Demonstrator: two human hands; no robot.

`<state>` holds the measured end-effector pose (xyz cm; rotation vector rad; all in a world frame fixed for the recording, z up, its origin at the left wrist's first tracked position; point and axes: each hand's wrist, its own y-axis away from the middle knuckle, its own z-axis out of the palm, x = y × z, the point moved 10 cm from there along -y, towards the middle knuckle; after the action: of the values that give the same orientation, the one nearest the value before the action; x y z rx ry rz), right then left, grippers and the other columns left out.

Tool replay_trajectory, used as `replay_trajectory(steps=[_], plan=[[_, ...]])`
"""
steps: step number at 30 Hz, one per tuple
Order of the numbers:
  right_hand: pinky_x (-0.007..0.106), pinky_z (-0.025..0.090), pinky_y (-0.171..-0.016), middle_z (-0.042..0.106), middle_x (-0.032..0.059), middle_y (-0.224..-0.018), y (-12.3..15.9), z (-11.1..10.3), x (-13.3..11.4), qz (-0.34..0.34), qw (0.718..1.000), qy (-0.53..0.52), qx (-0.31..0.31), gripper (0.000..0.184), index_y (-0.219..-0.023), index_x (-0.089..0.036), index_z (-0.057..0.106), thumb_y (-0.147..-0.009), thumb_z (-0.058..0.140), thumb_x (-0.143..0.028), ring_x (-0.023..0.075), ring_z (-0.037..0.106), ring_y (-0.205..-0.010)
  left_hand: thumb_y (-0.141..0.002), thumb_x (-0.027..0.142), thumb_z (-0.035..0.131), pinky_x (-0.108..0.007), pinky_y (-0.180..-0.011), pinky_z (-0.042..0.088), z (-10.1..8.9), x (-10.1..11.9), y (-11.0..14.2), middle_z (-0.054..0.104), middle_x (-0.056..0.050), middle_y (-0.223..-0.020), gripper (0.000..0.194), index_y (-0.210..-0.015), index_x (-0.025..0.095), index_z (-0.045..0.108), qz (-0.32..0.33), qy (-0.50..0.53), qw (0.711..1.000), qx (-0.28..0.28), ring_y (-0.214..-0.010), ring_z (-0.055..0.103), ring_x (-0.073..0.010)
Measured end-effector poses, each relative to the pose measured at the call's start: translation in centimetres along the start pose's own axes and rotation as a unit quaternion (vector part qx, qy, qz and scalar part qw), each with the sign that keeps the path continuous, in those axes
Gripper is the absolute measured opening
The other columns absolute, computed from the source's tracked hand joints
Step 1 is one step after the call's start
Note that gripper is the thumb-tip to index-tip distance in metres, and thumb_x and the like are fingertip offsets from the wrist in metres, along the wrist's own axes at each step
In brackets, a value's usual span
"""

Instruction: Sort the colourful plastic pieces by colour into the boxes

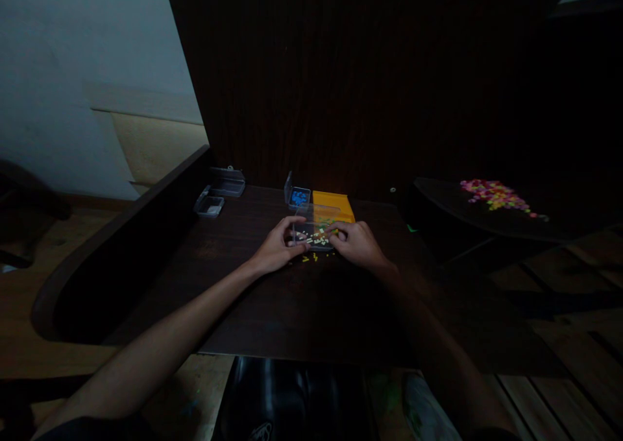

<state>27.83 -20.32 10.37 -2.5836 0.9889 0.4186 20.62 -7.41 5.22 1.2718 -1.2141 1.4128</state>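
A clear plastic box [318,248] with its lid raised stands in the middle of the dark table, small pale and greenish pieces scattered inside it. My left hand [278,246] grips the box's left side, thumb at the front and fingers behind. At the right end of the box, the fingers of my right hand [357,243] are pinched together over the pieces. A speck of yellow shows by those fingertips, too small to name. Several tiny yellow pieces [315,257] lie on the table just in front of the box.
Behind the box are a yellow-orange flat case [335,201] and a small open clear box of blue pieces [298,198]. Another open clear box [210,206] sits at the left. Multicoloured small pieces [496,194] are heaped on a dark surface at the right. A raised side panel [121,240] borders the table's left.
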Motion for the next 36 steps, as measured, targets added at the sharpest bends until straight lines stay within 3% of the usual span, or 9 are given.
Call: replay_trajectory(steps=[5,10,14,23,29,33,36], plan=[[0.021,0.031,-0.055,0.051,-0.0051,-0.051,0.8,2.0,-3.2,-0.067,0.993,-0.076,-0.056,0.021,-0.089,-0.017,0.074,-0.082,0.057,-0.027,0.0089,0.042,-0.049,-0.066,0.024,0.077,-0.031,-0.079,0.052,-1.3,0.1,-0.5,0.062,-0.005,-0.097,0.055,-0.114,0.017,0.052,0.022,-0.021,0.999,0.034,-0.085,0.062,-0.0151],[0.023,0.034,-0.061,0.063,-0.0009,-0.067,2.0,5.6,-6.5,-0.121,0.984,-0.03,-0.129,0.021,-0.099,-0.021,0.073,-0.085,0.059,-0.028,0.0117,0.054,-0.062,-0.065,0.025,0.077,-0.032,-0.08,0.052,-2.6,-0.2,-0.9,0.062,-0.003,-0.092,0.059,-0.116,0.016,0.05,0.013,-0.02,0.997,0.067,-0.085,0.062,-0.0165],[0.026,0.039,-0.068,0.068,0.0017,-0.073,2.2,7.2,-6.9,-0.115,0.984,0.018,-0.132,0.026,-0.108,-0.023,0.07,-0.089,0.055,-0.034,0.0158,0.06,-0.071,-0.064,0.025,0.077,-0.033,-0.081,0.052,-2.9,0.0,-0.8,0.062,-0.005,-0.098,0.059,-0.116,0.015,0.051,0.013,-0.028,0.996,0.081,-0.086,0.062,-0.0166],[0.027,0.041,-0.07,0.069,0.004,-0.08,1.9,8.9,-6.4,-0.092,0.982,0.062,-0.151,0.025,-0.102,-0.025,0.071,-0.092,0.051,-0.037,0.0184,0.063,-0.081,-0.065,0.027,0.076,-0.033,-0.083,0.053,-2.7,0.2,-0.9,0.059,-0.008,-0.115,0.056,-0.114,0.017,0.051,0.035,-0.033,0.996,0.069,-0.09,0.062,-0.017],[0.025,0.037,-0.065,0.065,0.0021,-0.074,1.6,8.0,-6.4,-0.097,0.986,0.024,-0.131,0.022,-0.101,-0.021,0.069,-0.092,0.052,-0.031,0.0146,0.058,-0.069,-0.064,0.026,0.077,-0.033,-0.083,0.054,-3.1,0.2,-0.9,0.06,-0.008,-0.114,0.056,-0.114,0.016,0.052,0.027,-0.029,0.996,0.085,-0.092,0.062,-0.0174],[0.022,0.032,-0.055,0.056,-0.0036,-0.058,0.7,6.0,-5.4,-0.097,0.984,-0.116,-0.096,0.022,-0.093,-0.016,0.065,-0.093,0.05,-0.032,0.0103,0.047,-0.053,-0.064,0.024,0.077,-0.032,-0.082,0.054,-3.3,0.4,-1.0,0.061,-0.008,-0.112,0.055,-0.114,0.016,0.053,0.025,-0.02,0.995,0.092,-0.093,0.063,-0.0173],[0.021,0.031,-0.051,0.058,-0.0032,-0.06,-0.1,4.1,-3.5,-0.064,0.978,-0.189,-0.056,0.026,-0.094,-0.015,0.063,-0.094,0.046,-0.036,0.0102,0.048,-0.051,-0.064,0.024,0.077,-0.032,-0.081,0.053,-3.3,0.4,-0.9,0.063,-0.007,-0.108,0.057,-0.115,0.016,0.052,0.018,-0.016,0.996,0.089,-0.092,0.063,-0.0181]])
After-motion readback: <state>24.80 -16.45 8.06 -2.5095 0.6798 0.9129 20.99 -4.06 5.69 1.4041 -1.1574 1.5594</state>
